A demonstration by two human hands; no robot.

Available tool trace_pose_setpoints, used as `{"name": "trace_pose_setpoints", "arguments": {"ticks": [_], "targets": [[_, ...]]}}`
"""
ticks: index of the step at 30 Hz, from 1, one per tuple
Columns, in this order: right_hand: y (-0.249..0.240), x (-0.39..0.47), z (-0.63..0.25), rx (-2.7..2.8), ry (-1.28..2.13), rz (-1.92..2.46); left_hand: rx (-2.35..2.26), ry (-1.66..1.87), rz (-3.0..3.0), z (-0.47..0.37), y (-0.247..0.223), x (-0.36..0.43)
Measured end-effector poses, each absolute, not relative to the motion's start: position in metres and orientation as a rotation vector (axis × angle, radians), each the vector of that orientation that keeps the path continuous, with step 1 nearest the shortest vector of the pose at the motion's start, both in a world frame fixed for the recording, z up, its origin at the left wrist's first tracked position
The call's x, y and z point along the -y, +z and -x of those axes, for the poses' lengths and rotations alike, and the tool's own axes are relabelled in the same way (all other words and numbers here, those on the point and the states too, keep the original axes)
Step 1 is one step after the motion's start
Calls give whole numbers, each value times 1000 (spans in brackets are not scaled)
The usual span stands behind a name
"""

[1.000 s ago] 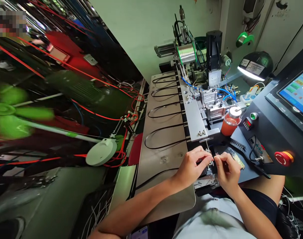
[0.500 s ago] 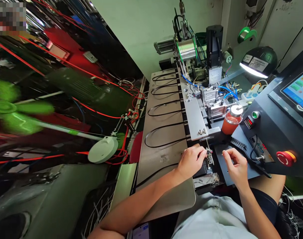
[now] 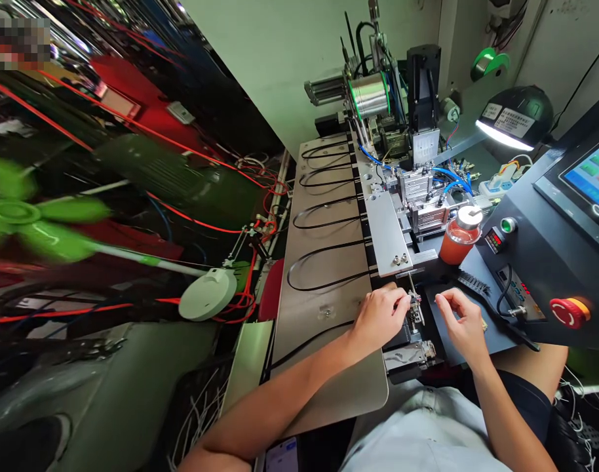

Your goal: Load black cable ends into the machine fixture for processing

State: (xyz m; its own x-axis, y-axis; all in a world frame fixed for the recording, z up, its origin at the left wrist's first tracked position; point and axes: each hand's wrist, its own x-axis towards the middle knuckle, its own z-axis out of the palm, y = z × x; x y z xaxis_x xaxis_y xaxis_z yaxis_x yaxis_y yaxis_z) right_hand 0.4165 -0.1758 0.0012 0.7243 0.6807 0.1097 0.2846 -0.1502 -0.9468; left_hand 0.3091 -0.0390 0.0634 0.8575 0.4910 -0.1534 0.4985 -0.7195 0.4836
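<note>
The left hand [image 3: 382, 318] bends its fingers right beside the small metal fixture [image 3: 416, 309]; I can't tell if they're gripping. Right of that, the right hand [image 3: 464, 322] curls, its hold unclear too (an orange-red jar [image 3: 459, 237] sits beyond).

A green fan [image 3: 14, 211] at far left, blades blurred; a white disc [image 3: 208, 294] right of it, near red cables [image 3: 168, 301]; a red seat [image 3: 270, 295] beyond; a phone [image 3: 282, 455] at the bottom, screen lit; a green-rimmed spool [image 3: 490, 64] at upper right, near the wall [image 3: 540, 59].
</note>
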Motion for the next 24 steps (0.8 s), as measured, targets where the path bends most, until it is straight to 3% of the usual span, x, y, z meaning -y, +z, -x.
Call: {"name": "trace_pose_setpoints", "arguments": {"ticks": [11,19,24], "targets": [[3,148,-411,930,599,1644,-694,-26,-2663,-311,60,41],[-11,144,-407,787,657,1472,-373,408,-2883,-293,48,38],[-14,143,-405,766,658,1433,-107,229,-3082,-293,54,38]]}}
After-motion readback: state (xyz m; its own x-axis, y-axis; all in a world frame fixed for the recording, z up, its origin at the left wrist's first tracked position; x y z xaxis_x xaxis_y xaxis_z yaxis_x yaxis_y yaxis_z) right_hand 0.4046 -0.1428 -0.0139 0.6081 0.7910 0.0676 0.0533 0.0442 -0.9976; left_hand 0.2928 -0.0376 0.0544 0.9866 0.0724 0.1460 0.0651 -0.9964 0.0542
